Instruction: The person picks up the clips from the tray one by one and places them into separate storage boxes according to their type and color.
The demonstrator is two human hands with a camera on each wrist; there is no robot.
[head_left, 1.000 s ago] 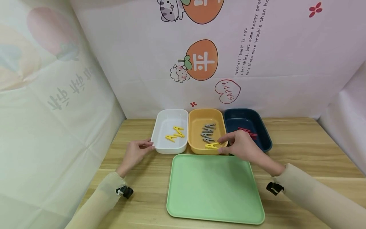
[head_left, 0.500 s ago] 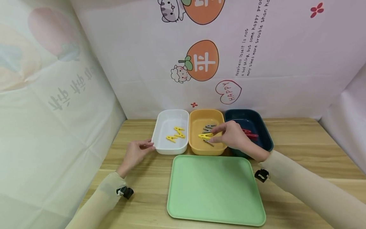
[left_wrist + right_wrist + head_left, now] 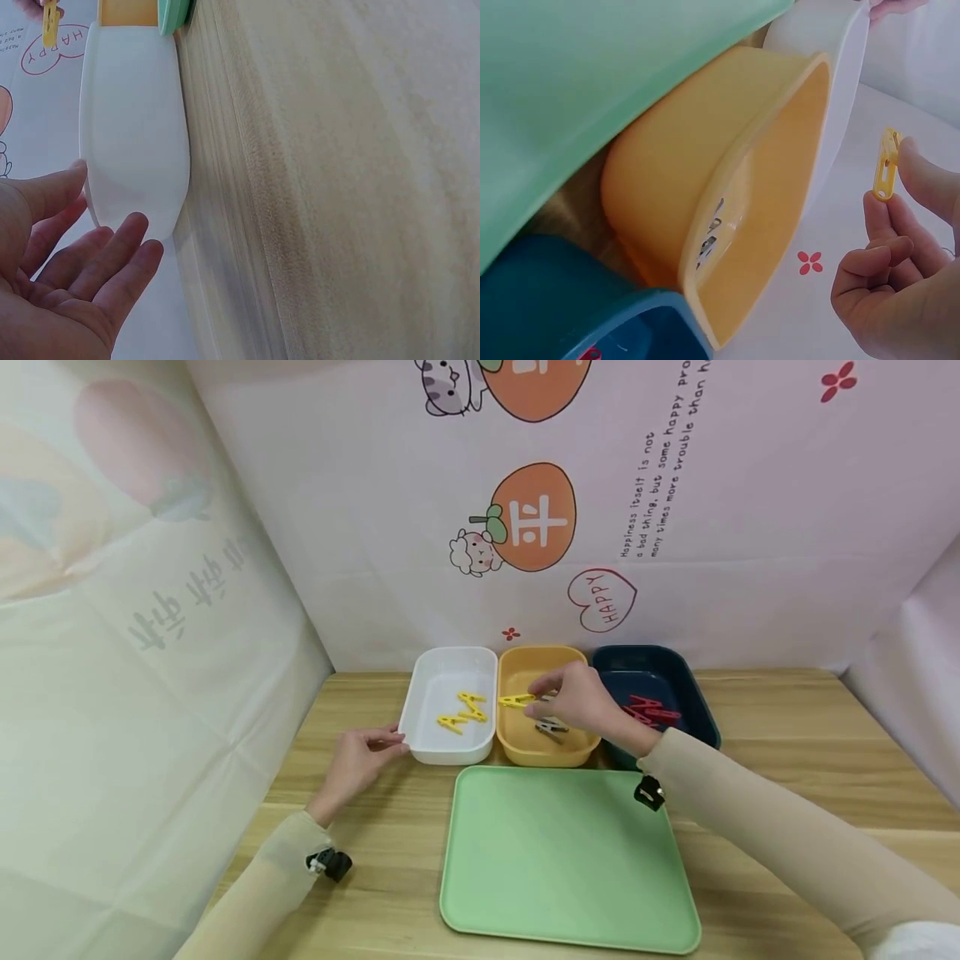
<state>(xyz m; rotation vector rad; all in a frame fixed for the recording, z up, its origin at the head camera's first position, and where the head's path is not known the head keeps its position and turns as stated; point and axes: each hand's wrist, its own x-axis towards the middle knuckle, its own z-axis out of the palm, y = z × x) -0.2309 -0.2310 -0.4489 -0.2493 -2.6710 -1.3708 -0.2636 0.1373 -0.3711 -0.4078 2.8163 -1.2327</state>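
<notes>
My right hand (image 3: 577,697) pinches a yellow clothespin (image 3: 517,700) between thumb and fingers. It hovers above the yellow bin (image 3: 517,752), near that bin's left side. Inside the yellow bin lie grey clothespins (image 3: 551,727), partly hidden by my hand. My left hand (image 3: 360,768) holds the white bin (image 3: 450,756) at its front left corner, the thumb against the rim (image 3: 85,142). Several yellow clothespins (image 3: 461,718) lie in the white bin. Red clothespins (image 3: 652,710) rest in the dark blue bin (image 3: 701,718), partly behind my right wrist.
A light green tray (image 3: 570,860) lies on the wooden table (image 3: 787,760) in front of the bins. The three bins stand side by side against a printed white cloth backdrop (image 3: 360,543). Another cloth (image 3: 112,735) hangs on the left.
My right hand has moved left and away from me with the yellow clothespin, from the yellow bin's front right corner to its left side. My left hand stays at the white bin.
</notes>
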